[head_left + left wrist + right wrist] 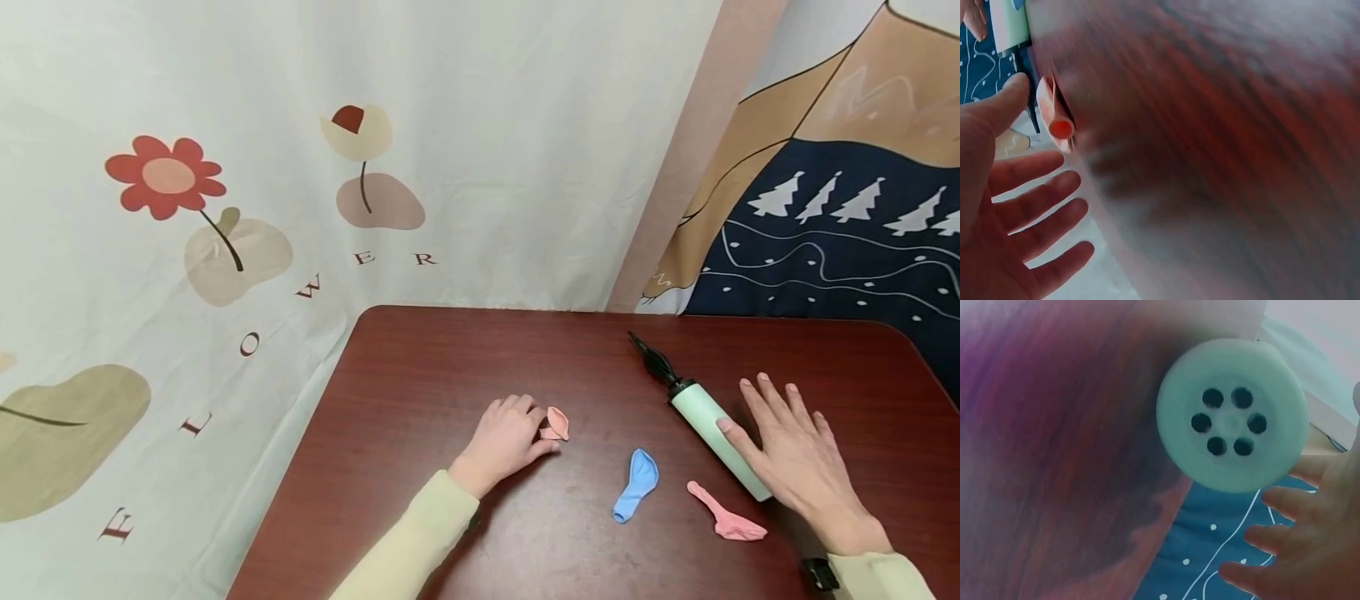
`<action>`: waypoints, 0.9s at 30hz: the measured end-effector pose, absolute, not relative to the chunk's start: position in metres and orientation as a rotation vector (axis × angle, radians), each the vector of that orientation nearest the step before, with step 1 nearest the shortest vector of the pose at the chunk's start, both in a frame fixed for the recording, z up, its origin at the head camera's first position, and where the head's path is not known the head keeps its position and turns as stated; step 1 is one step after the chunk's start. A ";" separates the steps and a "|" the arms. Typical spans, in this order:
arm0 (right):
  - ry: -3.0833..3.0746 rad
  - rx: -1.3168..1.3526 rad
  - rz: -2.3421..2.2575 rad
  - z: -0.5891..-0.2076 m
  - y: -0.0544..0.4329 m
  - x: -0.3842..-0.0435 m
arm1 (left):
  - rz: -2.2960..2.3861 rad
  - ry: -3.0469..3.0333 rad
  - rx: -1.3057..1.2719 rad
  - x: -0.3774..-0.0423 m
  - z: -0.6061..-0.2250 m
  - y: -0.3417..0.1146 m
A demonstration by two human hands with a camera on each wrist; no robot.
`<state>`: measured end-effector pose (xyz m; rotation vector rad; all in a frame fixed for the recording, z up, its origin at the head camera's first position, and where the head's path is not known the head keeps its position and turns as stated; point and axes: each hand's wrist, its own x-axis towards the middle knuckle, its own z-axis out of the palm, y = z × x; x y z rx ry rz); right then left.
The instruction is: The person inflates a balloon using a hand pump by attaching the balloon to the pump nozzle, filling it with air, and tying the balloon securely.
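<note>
Beside a deflated orange balloon, my left hand hovers low over the table. In the left wrist view its thumb and fingers are spread, and the balloon lies just beyond them, apparently ungripped. My right hand is at the right of a mint-green hand pump with a black nozzle, its fingers extended. The pump lies slantwise, nozzle toward the back. In the right wrist view the holed end of the pump faces the camera, with the right fingers behind it.
A deflated blue balloon and a deflated pink balloon lie between the hands. All rests on a dark red-brown table. A white flower-printed curtain hangs behind it, and a navy tree-patterned cloth hangs at the right.
</note>
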<state>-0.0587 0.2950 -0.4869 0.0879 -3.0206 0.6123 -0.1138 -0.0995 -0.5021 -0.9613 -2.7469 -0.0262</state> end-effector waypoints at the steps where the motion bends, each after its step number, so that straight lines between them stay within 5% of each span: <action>1: -3.016 0.093 0.613 -0.487 0.295 -0.058 | -0.020 -2.736 -0.972 -0.114 -0.502 -0.098; 10: -3.008 0.099 0.632 -0.488 0.293 -0.058 | -0.149 -2.714 -1.090 -0.122 -0.501 -0.087; 17: -3.008 0.086 0.608 -0.486 0.293 -0.057 | -0.410 -2.958 -0.861 -0.127 -0.492 -0.093; 27: -3.026 0.096 0.635 -0.485 0.287 -0.061 | -2.219 -2.740 -0.270 -0.132 -0.480 -0.121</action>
